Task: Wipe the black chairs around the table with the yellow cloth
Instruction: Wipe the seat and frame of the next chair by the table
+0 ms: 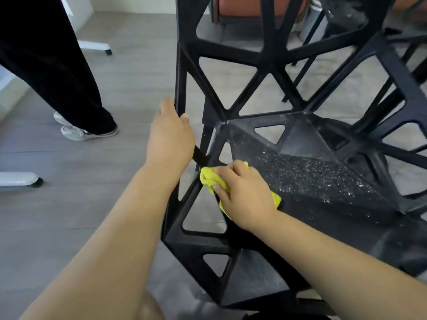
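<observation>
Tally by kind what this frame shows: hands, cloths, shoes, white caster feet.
Hands: 2, left hand, right hand
Yellow cloth: 1
Shoes: 2
White caster feet: 2
Total: 7

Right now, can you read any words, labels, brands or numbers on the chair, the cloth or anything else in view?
None: no readable text shows anywhere.
Black chair: only pale specks on the seat, no label.
Yellow cloth, under the right hand: plain.
Left hand grips the chair frame, which has no marking.
Bystander's shoes: too blurred to tell.
</observation>
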The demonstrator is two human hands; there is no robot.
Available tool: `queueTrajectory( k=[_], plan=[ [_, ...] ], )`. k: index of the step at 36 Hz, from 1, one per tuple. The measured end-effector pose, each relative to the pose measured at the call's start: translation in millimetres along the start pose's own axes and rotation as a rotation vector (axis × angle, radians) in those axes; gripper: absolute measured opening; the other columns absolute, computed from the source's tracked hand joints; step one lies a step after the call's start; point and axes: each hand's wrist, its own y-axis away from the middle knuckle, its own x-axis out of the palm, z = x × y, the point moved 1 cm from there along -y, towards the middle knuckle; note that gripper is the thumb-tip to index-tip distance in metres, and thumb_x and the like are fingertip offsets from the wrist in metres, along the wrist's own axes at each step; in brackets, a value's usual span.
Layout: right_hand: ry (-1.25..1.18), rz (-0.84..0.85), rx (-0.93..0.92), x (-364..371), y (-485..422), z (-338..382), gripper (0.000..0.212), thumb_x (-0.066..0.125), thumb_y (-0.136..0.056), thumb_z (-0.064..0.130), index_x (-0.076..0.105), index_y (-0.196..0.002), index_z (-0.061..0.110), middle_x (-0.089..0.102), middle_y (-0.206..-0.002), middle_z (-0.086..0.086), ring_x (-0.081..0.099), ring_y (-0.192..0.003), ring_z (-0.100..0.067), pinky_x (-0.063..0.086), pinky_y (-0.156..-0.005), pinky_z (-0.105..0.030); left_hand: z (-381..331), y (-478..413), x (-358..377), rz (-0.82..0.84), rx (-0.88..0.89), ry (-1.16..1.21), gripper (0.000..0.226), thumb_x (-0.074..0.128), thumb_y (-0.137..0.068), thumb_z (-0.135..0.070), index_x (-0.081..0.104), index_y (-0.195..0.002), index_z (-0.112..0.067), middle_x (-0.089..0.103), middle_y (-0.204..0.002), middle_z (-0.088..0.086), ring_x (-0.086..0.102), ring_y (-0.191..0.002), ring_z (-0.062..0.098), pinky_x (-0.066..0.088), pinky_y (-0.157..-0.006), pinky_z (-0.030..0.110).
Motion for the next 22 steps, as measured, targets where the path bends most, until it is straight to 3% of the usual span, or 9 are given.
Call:
queueTrajectory(
  k=[3,5,8,11,13,15,19,22],
  plan=[
    [0.078,-0.083,0.045,13,-34,-11,0.031,0.049,-0.084,0.032,0.065,-0.104,0.014,0.056,-0.093,-0.011,0.052,-0.071,-0.037,0.046,-0.058,-0.04,3,0,3,-0.045,0.059,-0.058,0.022,0.04,-0.1,-0.017,0.042,-0.119,-0.008,0.048,-0.1,0.007,0.046,-0.081,0.019,0.033,-0.062,0.02],
    [0.101,-0.086,0.136,19,-66,-22,0.028,0.057,-0.087,0.025,0.061,-0.112,0.014,0.054,-0.103,-0.014,0.051,-0.083,-0.039,0.044,-0.067,-0.043,6,-1,4,-0.052,0.052,-0.046,0.022,0.04,-0.1,-0.018,0.042,-0.119,-0.009,0.047,-0.1,0.004,0.045,-0.081,0.018,0.031,-0.059,0.02],
    [0.218,-0.011,0.186,22,-111,-38,0.032,0.046,-0.096,0.033,0.049,-0.125,0.02,0.045,-0.121,-0.011,0.044,-0.102,-0.037,0.04,-0.082,-0.043,9,-2,5,-0.049,0.069,-0.03,0.023,0.042,-0.099,-0.019,0.042,-0.12,-0.01,0.047,-0.101,0.003,0.044,-0.082,0.019,0.03,-0.059,0.02],
    [0.275,0.053,0.182,23,-134,-44,0.031,0.043,-0.096,0.034,0.044,-0.126,0.023,0.04,-0.126,-0.009,0.041,-0.106,-0.037,0.044,-0.081,-0.046,10,-4,4,-0.041,0.08,-0.03,0.024,0.043,-0.099,-0.02,0.042,-0.122,-0.012,0.047,-0.099,0.001,0.045,-0.077,0.015,0.034,-0.055,0.018],
    [0.288,0.074,0.17,23,-136,-43,0.031,0.045,-0.096,0.035,0.044,-0.125,0.023,0.04,-0.125,-0.007,0.042,-0.105,-0.036,0.043,-0.082,-0.045,11,-6,3,-0.039,0.086,-0.02,0.024,0.043,-0.099,-0.02,0.042,-0.121,-0.011,0.048,-0.095,0.002,0.044,-0.071,0.011,0.037,-0.056,0.009],
    [0.242,0.099,0.121,21,-127,-45,0.033,0.048,-0.095,0.036,0.048,-0.126,0.024,0.043,-0.123,-0.005,0.045,-0.103,-0.036,0.039,-0.087,-0.041,12,-6,3,-0.036,0.076,-0.006,0.021,0.044,-0.098,-0.019,0.042,-0.118,-0.012,0.049,-0.093,0.003,0.044,-0.07,0.01,0.037,-0.054,0.012],
    [-0.075,0.134,-0.002,12,-90,-41,0.035,0.059,-0.088,0.038,0.059,-0.123,0.034,0.049,-0.113,0.002,0.048,-0.103,-0.03,0.04,-0.092,-0.039,11,-5,2,-0.034,0.079,0.01,0.019,0.044,-0.098,-0.02,0.042,-0.115,-0.01,0.051,-0.093,0.006,0.048,-0.077,0.019,0.036,-0.056,0.024],
    [-0.095,0.127,-0.031,11,-81,-39,0.033,0.059,-0.088,0.04,0.061,-0.12,0.035,0.048,-0.109,0.004,0.048,-0.102,-0.028,0.044,-0.089,-0.042,11,-5,3,-0.037,0.076,0.0,0.021,0.044,-0.098,-0.02,0.043,-0.116,-0.009,0.05,-0.096,0.004,0.047,-0.081,0.02,0.034,-0.063,0.027]
  ],
)
